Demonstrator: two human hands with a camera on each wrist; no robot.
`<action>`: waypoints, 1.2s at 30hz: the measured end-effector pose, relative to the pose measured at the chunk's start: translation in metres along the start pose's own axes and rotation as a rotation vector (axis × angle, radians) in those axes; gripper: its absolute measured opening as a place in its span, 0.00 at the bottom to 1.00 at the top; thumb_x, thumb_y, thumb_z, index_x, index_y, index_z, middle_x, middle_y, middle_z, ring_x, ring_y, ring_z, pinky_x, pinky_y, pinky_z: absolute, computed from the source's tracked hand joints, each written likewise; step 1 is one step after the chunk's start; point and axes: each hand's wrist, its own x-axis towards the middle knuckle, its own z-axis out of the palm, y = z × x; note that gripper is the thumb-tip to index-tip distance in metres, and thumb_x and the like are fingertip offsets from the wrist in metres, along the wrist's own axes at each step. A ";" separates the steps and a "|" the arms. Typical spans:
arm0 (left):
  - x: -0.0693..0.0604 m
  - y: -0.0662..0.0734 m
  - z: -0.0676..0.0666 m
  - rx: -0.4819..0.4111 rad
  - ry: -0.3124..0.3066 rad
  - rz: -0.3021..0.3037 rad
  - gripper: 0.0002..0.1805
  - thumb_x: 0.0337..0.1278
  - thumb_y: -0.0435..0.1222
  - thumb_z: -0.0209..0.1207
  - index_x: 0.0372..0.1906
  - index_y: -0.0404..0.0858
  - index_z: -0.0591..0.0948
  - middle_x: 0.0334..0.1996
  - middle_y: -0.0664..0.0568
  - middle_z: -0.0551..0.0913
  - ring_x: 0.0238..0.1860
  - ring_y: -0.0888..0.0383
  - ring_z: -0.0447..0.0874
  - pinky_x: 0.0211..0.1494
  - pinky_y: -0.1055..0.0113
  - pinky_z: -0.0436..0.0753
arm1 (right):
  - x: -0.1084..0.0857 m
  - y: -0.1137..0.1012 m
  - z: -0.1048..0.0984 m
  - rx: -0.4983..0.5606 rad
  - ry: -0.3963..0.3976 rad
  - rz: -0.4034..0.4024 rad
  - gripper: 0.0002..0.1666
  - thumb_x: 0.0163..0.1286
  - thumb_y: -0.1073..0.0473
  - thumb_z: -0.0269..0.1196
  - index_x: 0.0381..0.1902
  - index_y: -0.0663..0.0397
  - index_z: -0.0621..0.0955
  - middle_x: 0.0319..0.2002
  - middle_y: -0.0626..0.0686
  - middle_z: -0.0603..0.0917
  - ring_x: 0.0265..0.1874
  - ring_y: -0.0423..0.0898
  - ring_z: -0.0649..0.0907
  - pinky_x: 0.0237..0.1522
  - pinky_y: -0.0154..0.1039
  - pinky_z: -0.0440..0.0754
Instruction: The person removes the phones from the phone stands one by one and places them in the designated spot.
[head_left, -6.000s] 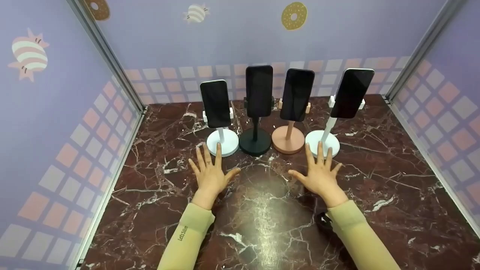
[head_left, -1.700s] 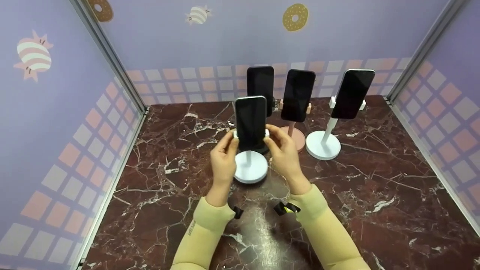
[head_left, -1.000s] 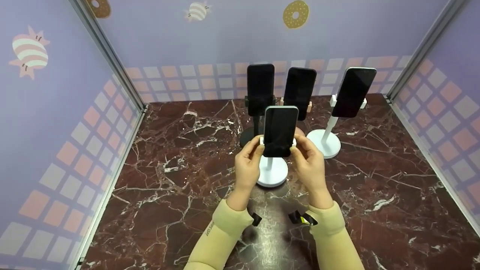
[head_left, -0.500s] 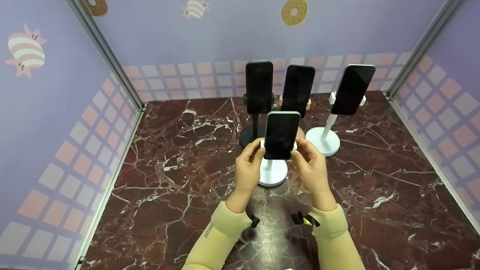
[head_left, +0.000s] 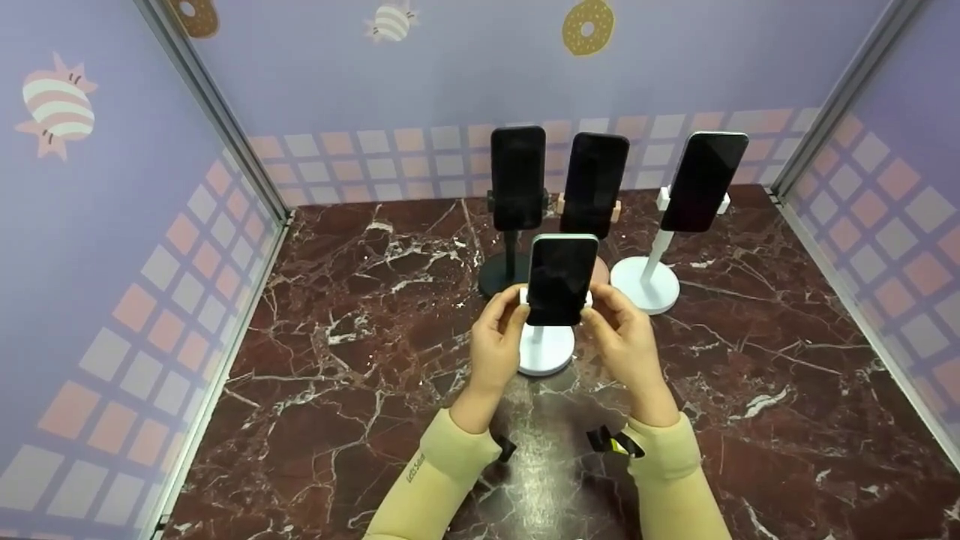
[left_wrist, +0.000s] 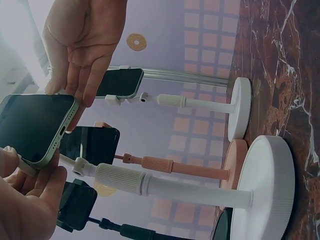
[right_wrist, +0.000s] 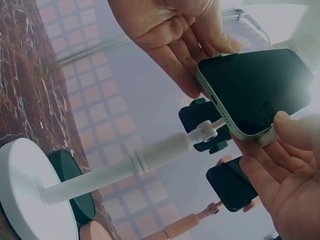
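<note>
In the head view, a phone with a pale green edge and dark screen sits in a white clamp on a white stand whose round base rests on the marble table. My left hand pinches the clamp's left side with thumb and fingers; my right hand pinches its right side. In the left wrist view, the phone leans back above the white stand's ribbed collar. The right wrist view shows the phone between both hands, with the white pole below.
Behind stand three more phones on stands: a black base at left, a pink one partly hidden behind the front phone, and a white one at right. Patterned panels enclose the marble table at the back and sides.
The white stand at far left was gripped by both hands and moved right and toward me, in front of the black and pink stands. Lately its phone has sunk slightly in the head view.
</note>
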 end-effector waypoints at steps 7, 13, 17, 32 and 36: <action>-0.001 -0.001 0.000 0.018 0.002 -0.010 0.16 0.68 0.25 0.60 0.57 0.22 0.80 0.46 0.32 0.85 0.41 0.66 0.82 0.43 0.74 0.82 | 0.000 -0.006 -0.001 -0.016 -0.017 0.017 0.19 0.71 0.78 0.59 0.58 0.83 0.74 0.53 0.74 0.82 0.48 0.30 0.83 0.51 0.24 0.82; 0.000 -0.002 -0.001 0.021 -0.006 0.004 0.16 0.68 0.26 0.60 0.57 0.22 0.80 0.45 0.32 0.85 0.40 0.65 0.83 0.42 0.73 0.83 | 0.007 -0.022 0.002 -0.049 -0.023 -0.083 0.39 0.69 0.74 0.65 0.73 0.74 0.63 0.64 0.69 0.75 0.63 0.39 0.79 0.67 0.41 0.79; 0.000 -0.002 -0.001 0.029 -0.005 0.017 0.16 0.68 0.24 0.60 0.57 0.21 0.80 0.45 0.32 0.84 0.38 0.65 0.83 0.40 0.73 0.83 | 0.014 -0.034 0.004 -0.235 0.011 -0.226 0.52 0.66 0.67 0.72 0.80 0.65 0.55 0.73 0.66 0.70 0.71 0.52 0.73 0.68 0.62 0.75; 0.000 -0.001 -0.003 0.097 0.004 -0.009 0.14 0.68 0.25 0.60 0.55 0.23 0.82 0.36 0.37 0.81 0.33 0.68 0.73 0.36 0.76 0.76 | 0.048 -0.075 0.026 -0.685 -0.006 -0.534 0.61 0.61 0.39 0.75 0.79 0.61 0.59 0.80 0.68 0.56 0.79 0.66 0.55 0.81 0.63 0.50; 0.000 -0.002 -0.003 0.091 0.002 0.013 0.09 0.69 0.24 0.59 0.50 0.24 0.82 0.31 0.41 0.76 0.31 0.67 0.69 0.34 0.75 0.73 | 0.050 -0.083 0.033 -0.777 -0.052 -0.486 0.60 0.61 0.37 0.74 0.80 0.55 0.58 0.80 0.66 0.55 0.77 0.65 0.57 0.75 0.69 0.60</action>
